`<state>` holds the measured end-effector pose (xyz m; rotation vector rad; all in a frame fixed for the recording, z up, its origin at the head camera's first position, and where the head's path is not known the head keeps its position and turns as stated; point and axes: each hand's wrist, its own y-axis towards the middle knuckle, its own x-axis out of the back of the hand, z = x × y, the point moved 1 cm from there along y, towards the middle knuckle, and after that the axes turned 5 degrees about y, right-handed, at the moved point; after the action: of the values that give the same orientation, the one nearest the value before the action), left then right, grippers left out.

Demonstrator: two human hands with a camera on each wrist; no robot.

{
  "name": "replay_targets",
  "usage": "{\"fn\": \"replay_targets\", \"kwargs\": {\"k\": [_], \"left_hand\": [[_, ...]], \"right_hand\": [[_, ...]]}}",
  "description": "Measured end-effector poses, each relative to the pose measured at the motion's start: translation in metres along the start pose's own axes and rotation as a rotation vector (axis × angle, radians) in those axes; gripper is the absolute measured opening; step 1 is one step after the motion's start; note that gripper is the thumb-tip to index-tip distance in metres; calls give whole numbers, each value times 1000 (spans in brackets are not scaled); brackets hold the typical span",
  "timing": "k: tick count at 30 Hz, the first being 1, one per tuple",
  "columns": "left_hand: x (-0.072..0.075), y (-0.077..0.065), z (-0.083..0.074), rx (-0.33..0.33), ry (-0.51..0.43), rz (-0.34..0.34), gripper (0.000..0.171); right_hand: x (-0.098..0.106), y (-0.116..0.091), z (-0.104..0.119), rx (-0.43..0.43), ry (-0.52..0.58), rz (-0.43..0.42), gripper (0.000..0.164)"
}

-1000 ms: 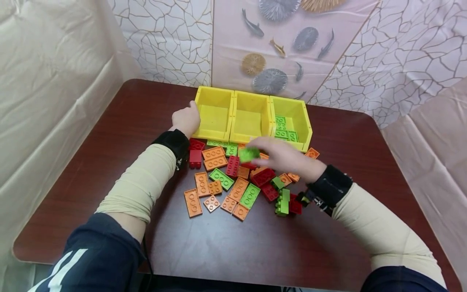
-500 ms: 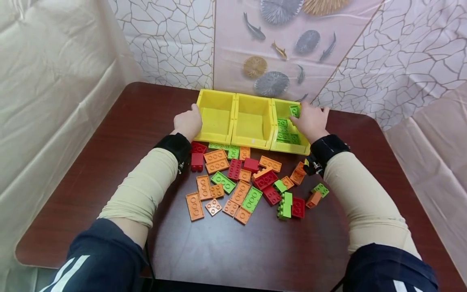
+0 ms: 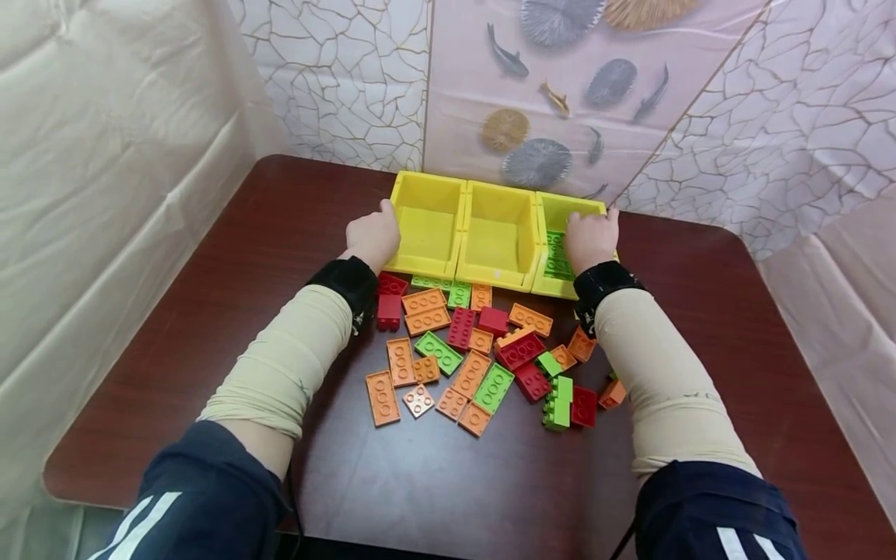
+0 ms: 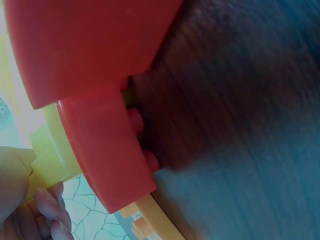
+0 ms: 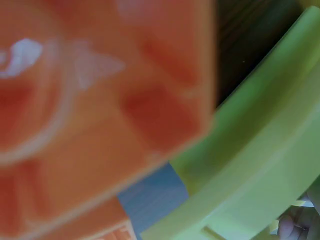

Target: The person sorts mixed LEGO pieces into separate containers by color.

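My left hand [image 3: 374, 237] grips the outer side of the left yellow bin [image 3: 427, 222]; in the left wrist view its fingers [image 4: 47, 202] curl under the bin's edge. The right yellow bin [image 3: 556, 285] has green building bricks [image 3: 557, 257] lying flat inside. Over that bin's right part is my right hand [image 3: 591, 241], its fingertips hidden behind the hand in the head view. The right wrist view shows only a bit of its fingers [image 5: 286, 227] past the bin's wall, so I cannot tell whether they hold a brick.
A middle yellow bin [image 3: 500, 233] joins the other two. In front of the bins lie loose orange bricks [image 3: 383, 397], red bricks [image 3: 462, 328] and green bricks [image 3: 493, 387]. Red bricks [image 4: 105, 145] sit close under my left wrist. Patterned cloth [image 3: 539, 101] hangs behind the table.
My right hand carried a green brick from the pile into the right bin, then shifted slightly toward the bin's middle. My left hand keeps its grip on the left bin.
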<state>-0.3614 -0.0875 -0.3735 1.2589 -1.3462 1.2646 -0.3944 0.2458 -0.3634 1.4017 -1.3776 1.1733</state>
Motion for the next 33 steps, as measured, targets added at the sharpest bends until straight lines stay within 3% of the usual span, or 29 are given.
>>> {"fn": "replay_targets", "kwargs": {"k": [14,22,28,33], "left_hand": [[1,-1,1,-12,3,-19,37],[1,-4,-3,-27,-21,-32,34],[0,-2,-2,-26,-24,-34,35],[0,-1,0,-29,-29,-22,35]], "right_hand": [[2,-6,4,78,-94,62,24],[0,-14,-9,152,-166,124,20],[3,-24,-16,246,-189,96,15],[11,-40,-21,326,-145,44,16]]}}
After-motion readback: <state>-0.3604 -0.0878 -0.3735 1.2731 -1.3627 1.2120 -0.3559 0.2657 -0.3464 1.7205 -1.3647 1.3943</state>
